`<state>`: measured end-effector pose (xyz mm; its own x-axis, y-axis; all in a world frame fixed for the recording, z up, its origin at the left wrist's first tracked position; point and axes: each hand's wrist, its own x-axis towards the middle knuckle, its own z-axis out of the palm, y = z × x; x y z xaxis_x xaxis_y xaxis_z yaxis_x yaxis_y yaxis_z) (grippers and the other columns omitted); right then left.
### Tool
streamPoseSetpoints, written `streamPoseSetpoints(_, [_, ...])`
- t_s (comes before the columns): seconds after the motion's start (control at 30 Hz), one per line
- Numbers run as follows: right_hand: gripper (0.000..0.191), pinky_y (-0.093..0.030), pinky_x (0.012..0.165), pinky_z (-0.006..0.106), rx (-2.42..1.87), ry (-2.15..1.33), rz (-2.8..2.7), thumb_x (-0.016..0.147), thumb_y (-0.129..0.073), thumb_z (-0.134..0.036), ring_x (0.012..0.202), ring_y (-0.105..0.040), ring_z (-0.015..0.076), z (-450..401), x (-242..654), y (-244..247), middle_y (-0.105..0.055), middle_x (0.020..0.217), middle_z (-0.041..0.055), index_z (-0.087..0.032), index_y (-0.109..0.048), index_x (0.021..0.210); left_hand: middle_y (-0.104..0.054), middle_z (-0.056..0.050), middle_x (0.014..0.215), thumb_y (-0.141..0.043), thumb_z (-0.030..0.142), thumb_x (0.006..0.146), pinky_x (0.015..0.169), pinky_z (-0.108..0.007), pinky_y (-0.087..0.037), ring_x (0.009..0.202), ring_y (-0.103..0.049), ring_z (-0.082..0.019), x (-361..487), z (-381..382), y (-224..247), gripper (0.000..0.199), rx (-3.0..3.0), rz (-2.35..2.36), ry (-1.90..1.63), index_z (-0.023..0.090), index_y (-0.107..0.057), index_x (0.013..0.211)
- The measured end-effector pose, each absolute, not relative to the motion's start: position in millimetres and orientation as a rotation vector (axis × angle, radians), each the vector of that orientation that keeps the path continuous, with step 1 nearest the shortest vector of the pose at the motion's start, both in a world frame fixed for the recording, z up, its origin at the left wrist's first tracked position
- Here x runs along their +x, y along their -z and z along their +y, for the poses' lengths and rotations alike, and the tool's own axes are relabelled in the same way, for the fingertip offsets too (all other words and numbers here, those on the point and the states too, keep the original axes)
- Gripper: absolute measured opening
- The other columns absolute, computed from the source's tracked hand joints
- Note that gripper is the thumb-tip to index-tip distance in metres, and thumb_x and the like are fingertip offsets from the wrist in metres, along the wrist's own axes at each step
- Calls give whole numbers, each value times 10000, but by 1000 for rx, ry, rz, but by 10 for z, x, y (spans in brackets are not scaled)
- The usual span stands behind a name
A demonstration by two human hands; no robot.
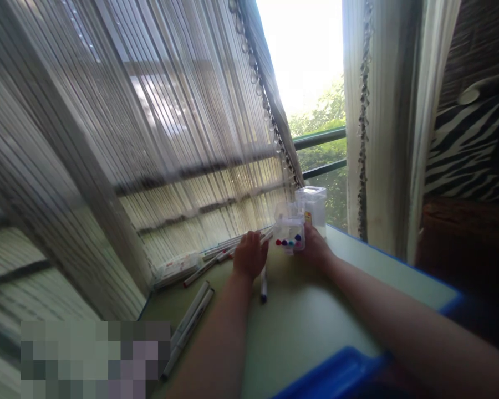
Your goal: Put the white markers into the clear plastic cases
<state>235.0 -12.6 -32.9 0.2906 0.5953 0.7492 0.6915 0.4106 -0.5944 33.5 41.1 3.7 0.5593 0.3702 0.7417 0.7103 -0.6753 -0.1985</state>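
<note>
My right hand [317, 247] grips a clear plastic box [290, 226] from its right side, tilted so an end faces me. Several markers with red, dark blue and teal ends [291, 243] show in it. Just left of the box, my left hand [249, 257] is closed on a white marker [266, 236] that points toward the box. Under that hand lies a marker with a dark blue end [264, 288] on the table. More loose markers [208, 269] are scattered to the left of my left hand.
A second clear container [315, 199] stands behind the box at the table corner. A white packet [178, 269] and two thick markers [191, 321] lie on the left of the pale green table [349, 310]. Sheer curtains [199, 122] hang along the window. A blue plastic part [332, 371] is at the near edge.
</note>
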Motion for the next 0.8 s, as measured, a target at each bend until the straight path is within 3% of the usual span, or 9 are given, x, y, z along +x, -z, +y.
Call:
streamPoseSetpoints(0.3, [521,-461,874,499,-1213,114,-1430,563,-704,-323,945,-584,318,-119,2374,337,-602,994,82,-253,-517,1044,-628,-102,912,-457,355,889,763,-389,-481,869,-581,-235,134,730,165,236,-2281,-1096,864,194,-617,955])
streamPoseSetpoints(0.6, [562,-452,885,460,-1248,129,-1435,565,-688,-292,981,-566,313,-124,2374,337,-589,1057,112,-221,-511,1093,-643,-109,970,-446,314,901,850,-393,-475,963,-576,-225,217,631,91,233,-2441,-1001,782,165,-622,931])
streamPoseSetpoints(0.8, [538,-438,900,438,-1234,96,-1408,554,-704,-292,995,-562,308,-119,2369,332,-602,1051,113,-211,-544,1061,-666,-108,916,-417,326,905,807,-369,-481,902,-609,-222,186,595,70,282,-2472,-1193,569,162,-642,863])
